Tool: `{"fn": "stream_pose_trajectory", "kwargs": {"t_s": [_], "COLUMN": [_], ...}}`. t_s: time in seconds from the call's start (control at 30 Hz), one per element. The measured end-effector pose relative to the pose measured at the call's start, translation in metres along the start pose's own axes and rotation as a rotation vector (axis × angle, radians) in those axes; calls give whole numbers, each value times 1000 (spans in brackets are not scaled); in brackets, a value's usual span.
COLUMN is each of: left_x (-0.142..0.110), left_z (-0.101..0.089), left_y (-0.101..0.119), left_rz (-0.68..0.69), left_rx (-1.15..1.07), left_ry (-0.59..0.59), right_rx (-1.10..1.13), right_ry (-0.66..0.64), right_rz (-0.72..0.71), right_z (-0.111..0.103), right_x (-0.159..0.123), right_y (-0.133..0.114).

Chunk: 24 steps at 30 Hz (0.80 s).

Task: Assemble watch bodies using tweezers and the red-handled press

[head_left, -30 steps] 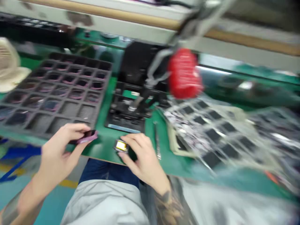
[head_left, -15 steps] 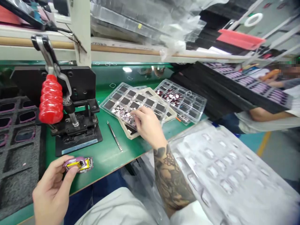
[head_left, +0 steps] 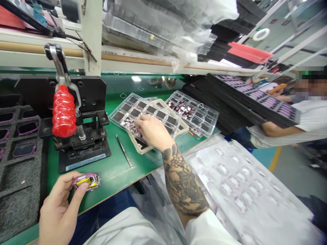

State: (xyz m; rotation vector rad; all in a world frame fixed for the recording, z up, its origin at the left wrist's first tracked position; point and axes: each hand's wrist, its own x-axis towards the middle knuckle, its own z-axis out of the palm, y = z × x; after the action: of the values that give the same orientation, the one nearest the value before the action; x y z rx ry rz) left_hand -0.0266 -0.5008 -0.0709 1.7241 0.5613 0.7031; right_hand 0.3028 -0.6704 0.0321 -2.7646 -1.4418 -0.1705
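Between the thumb and fingers of my left hand is a small purple-framed device, its inside showing yellow and metallic parts. It is held over the front edge of the green bench. My right hand reaches into a clear compartment tray, fingers pinched together at a pile of small shiny pieces. What the fingertips hold, if anything, is too small to make out. Metal tweezers lie on the bench between the two hands.
A toggle clamp press with a red handle stands at left, beside a grey foam tray of purple-rimmed parts. Another clear tray lies behind. A plastic-covered tray sits at right. A co-worker is at far right.
The camera view has shifted slightly. My right hand stays at the pile in the clear tray, its fingers a little further left. My left hand keeps hold of the purple device, which is turned slightly.
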Motion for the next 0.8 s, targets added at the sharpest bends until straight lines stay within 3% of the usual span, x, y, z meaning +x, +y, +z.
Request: {"fn": "stream_pose_trajectory", "kwargs": {"t_s": [0.1, 0.17, 0.23, 0.3, 0.43, 0.53, 0.63, 0.8], "left_x": [1, 0, -1, 0, 6, 8, 7, 5], "left_z": [2, 6, 10, 12, 12, 12, 12, 13], "left_y": [2, 4, 9, 16, 25, 28, 30, 29], "left_rz": [3, 7, 40, 76, 134, 158, 124, 93], "left_rx": [-36, -36, -1, 57, 113, 102, 86, 57], "left_ry": [23, 48, 47, 19, 22, 61, 64, 46], "right_rx": [9, 148, 456, 833, 1389, 1549, 1560, 1532], "right_ry": [103, 290, 533, 656, 453, 353, 338, 339], "right_rz": [23, 28, 13, -11, -159, -276, -305, -308], "right_z": [2, 5, 11, 21, 42, 51, 56, 54], "right_x": [-8, -16, -26, -36, -52, -55, -51, -50], "right_y": [1, -9, -30, -63, -133, -166, -175, -166]}}
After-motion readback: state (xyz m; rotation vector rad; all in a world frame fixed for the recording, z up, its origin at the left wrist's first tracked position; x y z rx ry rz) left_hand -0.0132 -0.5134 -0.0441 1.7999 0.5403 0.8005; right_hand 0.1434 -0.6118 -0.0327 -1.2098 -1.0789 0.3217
